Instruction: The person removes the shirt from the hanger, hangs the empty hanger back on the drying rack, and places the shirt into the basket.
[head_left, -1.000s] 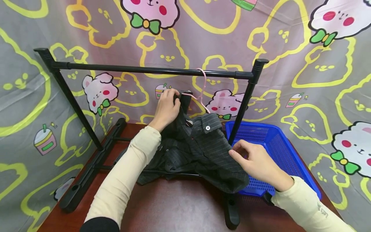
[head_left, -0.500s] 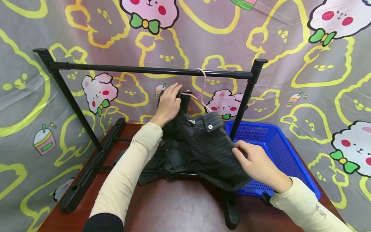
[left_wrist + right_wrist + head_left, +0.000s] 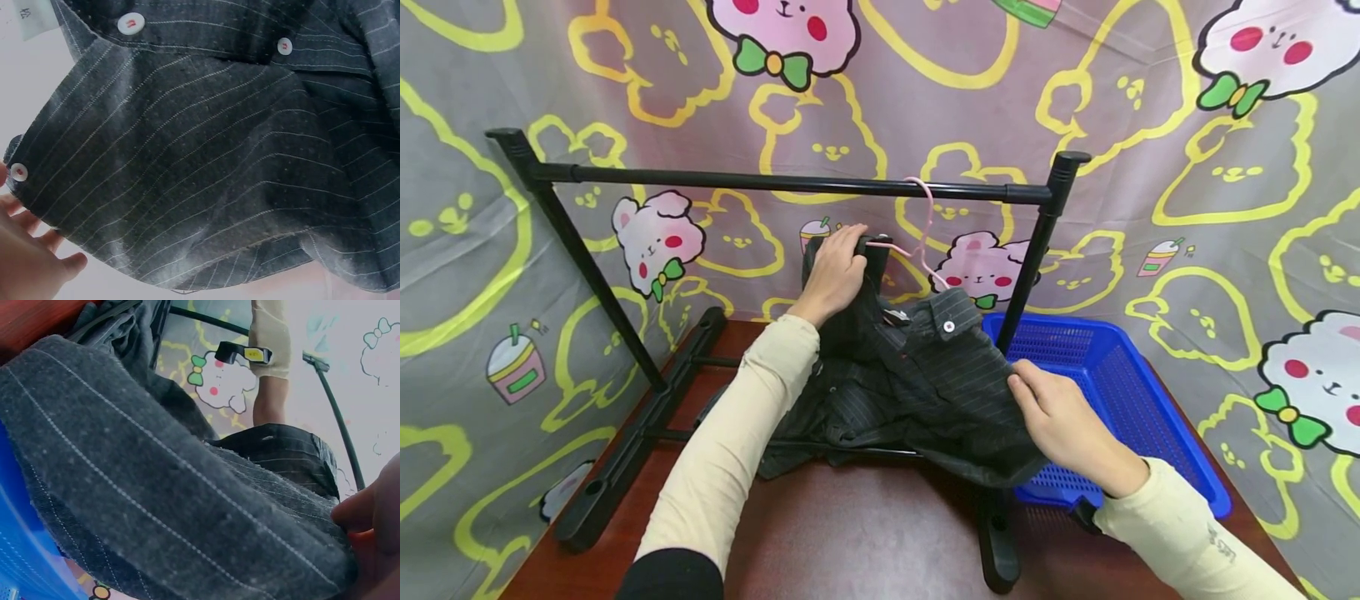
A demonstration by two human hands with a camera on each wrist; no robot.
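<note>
The dark pinstriped shirt point(image 3: 917, 383) is half draped on a pink hanger point(image 3: 921, 237) hooked over the black rack point(image 3: 790, 182), with the rest slumped on the desk point(image 3: 865, 533) under the rack's bar. The left hand point(image 3: 835, 271) has its grip curled round the shirt's shoulder just below the bar. The right hand point(image 3: 1063, 421) pinches the shirt's other side, right over the near edge of the blue basket point(image 3: 1120, 383) next to the rack's right post.
</note>
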